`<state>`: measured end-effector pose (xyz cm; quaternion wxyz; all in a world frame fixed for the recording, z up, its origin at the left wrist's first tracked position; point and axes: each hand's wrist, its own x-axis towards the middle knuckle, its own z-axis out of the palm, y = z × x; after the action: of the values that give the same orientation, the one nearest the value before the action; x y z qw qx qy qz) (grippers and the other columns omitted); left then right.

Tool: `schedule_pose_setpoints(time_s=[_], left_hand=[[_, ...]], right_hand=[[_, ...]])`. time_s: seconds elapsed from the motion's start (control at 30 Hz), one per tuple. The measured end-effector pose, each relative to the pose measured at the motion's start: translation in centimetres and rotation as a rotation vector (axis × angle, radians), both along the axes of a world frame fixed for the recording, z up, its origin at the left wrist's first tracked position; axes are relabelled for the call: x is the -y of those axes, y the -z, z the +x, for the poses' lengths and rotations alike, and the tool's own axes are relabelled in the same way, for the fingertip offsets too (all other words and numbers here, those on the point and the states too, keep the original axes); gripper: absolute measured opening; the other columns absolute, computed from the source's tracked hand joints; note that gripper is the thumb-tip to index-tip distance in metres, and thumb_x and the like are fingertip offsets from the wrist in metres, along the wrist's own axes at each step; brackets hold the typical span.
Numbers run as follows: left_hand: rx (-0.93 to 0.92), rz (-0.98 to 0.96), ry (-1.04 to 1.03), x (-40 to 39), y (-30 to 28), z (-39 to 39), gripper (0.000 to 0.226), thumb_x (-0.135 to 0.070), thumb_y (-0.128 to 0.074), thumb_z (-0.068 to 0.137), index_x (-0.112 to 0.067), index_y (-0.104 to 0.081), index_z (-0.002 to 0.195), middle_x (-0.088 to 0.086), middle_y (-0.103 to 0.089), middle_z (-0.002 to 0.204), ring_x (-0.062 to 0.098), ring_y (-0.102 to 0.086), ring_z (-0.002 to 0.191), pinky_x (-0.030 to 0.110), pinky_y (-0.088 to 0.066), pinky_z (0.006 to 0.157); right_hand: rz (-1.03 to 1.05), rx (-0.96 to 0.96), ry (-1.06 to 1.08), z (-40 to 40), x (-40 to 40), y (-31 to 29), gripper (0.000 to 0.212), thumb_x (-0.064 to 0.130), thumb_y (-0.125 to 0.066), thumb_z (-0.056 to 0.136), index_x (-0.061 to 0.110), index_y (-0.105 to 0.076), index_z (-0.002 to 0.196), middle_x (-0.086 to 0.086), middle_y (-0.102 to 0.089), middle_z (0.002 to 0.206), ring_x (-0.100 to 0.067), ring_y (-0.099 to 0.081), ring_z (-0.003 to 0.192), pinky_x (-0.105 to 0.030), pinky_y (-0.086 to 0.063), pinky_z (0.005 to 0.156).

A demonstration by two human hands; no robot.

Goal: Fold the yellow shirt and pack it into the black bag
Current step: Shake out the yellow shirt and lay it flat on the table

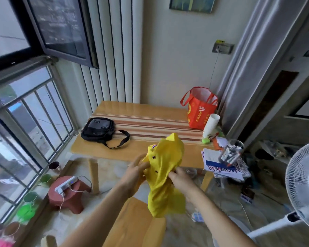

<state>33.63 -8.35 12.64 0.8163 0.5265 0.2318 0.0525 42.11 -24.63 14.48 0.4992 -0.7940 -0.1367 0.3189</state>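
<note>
The yellow shirt [163, 173] hangs crumpled in the air in front of the wooden table [132, 150], its buttoned collar turned up toward me. My left hand [135, 172] grips the shirt's left side near the buttons. My right hand [179, 179] pinches the cloth on its right side. The lower part of the shirt dangles below both hands. The black bag [97, 129] lies flat on the table's left end, its strap looped out to the right.
A red tote bag [200, 108] and a white tube [210, 125] stand at the table's right end, with papers and a clear jar [231, 154] at the near right corner. A fan [303, 177] stands at right, a red stool [68, 193] lower left.
</note>
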Motion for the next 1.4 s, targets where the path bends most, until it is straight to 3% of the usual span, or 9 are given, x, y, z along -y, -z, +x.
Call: schedule_pose_setpoints(time_s=[0.17,0.27,0.47,0.6,0.77,0.87,0.97,1.23,1.4], left_hand=[[-0.007,0.018,-0.091,0.0,0.7,4.7,0.040,-0.003,-0.069,0.086,-0.023,-0.065,0.120,0.010,-0.065,0.111,0.018,-0.064,0.090,0.041,-0.045,0.080],[-0.019,0.045,-0.129,-0.8,1.4,8.0,0.044,0.000,-0.066,0.088,-0.020,-0.061,0.127,0.001,-0.063,0.109,0.002,-0.066,0.084,0.034,-0.047,0.079],[-0.152,-0.009,-0.430,-3.7,5.7,14.5,0.066,0.004,-0.072,0.081,-0.016,-0.042,0.137,0.021,-0.060,0.122,0.039,-0.062,0.105,0.051,-0.050,0.096],[-0.286,0.185,-0.592,-4.5,7.2,17.5,0.064,-0.016,-0.078,0.082,-0.015,-0.043,0.137,0.011,-0.060,0.118,0.027,-0.061,0.105,0.036,-0.054,0.081],[-0.530,0.703,-0.630,-6.1,7.4,20.5,0.024,-0.027,-0.066,0.092,-0.010,-0.058,0.108,0.003,-0.058,0.094,0.021,-0.056,0.087,0.032,-0.042,0.068],[-0.796,0.560,-0.541,-7.8,8.4,20.8,0.039,-0.041,-0.058,0.096,-0.002,-0.058,0.088,0.009,-0.055,0.079,0.022,-0.051,0.071,0.036,-0.041,0.063],[-0.756,0.545,-0.546,-8.7,8.2,21.2,0.034,-0.040,-0.058,0.096,-0.007,-0.065,0.094,0.009,-0.064,0.087,0.023,-0.058,0.078,0.037,-0.048,0.072],[-0.466,0.858,-0.742,-15.5,5.2,29.4,0.016,-0.034,-0.068,0.087,-0.023,-0.068,0.099,0.006,-0.060,0.095,0.024,-0.056,0.093,0.039,-0.047,0.075],[-0.383,0.911,-0.681,-21.1,5.4,37.2,0.045,-0.021,-0.069,0.088,-0.020,-0.058,0.132,0.008,-0.050,0.122,0.025,-0.049,0.115,0.040,-0.043,0.104]], right_hand=[[0.108,-0.018,0.200,5.2,-1.6,-0.6,0.019,0.023,-0.040,0.102,0.015,-0.045,0.086,-0.004,-0.050,0.083,-0.014,-0.043,0.071,-0.031,-0.043,0.071],[0.174,0.026,0.255,9.7,-3.6,1.0,0.019,0.040,-0.051,0.099,0.022,-0.056,0.096,0.007,-0.059,0.090,-0.017,-0.058,0.086,-0.036,-0.042,0.077],[0.182,0.144,0.189,18.8,-6.5,4.9,0.013,0.030,-0.074,0.086,0.021,-0.065,0.082,0.006,-0.070,0.079,-0.018,-0.065,0.075,-0.030,-0.047,0.062],[0.153,0.144,0.067,24.0,-5.8,5.9,0.020,0.033,-0.079,0.079,0.025,-0.066,0.093,0.005,-0.073,0.090,-0.018,-0.069,0.084,-0.038,-0.055,0.074],[0.286,-0.001,0.055,29.3,-6.7,5.5,0.038,0.009,-0.080,0.079,0.015,-0.062,0.112,-0.008,-0.071,0.105,-0.026,-0.068,0.094,-0.037,-0.053,0.078],[0.358,-0.100,0.087,31.9,-7.8,5.4,0.043,0.000,-0.078,0.076,0.008,-0.063,0.115,-0.012,-0.072,0.108,-0.028,-0.070,0.096,-0.035,-0.052,0.075],[0.271,-0.096,-0.011,33.7,-8.8,4.8,0.036,-0.011,-0.070,0.077,0.011,-0.068,0.105,-0.007,-0.074,0.100,-0.018,-0.071,0.080,-0.030,-0.054,0.066],[0.052,0.391,-0.011,38.6,-11.0,3.1,0.019,0.025,-0.079,0.081,0.022,-0.064,0.092,0.007,-0.066,0.087,-0.014,-0.062,0.081,-0.032,-0.046,0.067],[0.064,0.717,0.086,42.7,-15.7,6.3,0.025,0.022,-0.079,0.081,0.016,-0.055,0.082,-0.001,-0.058,0.082,-0.024,-0.055,0.078,-0.032,-0.036,0.064]])
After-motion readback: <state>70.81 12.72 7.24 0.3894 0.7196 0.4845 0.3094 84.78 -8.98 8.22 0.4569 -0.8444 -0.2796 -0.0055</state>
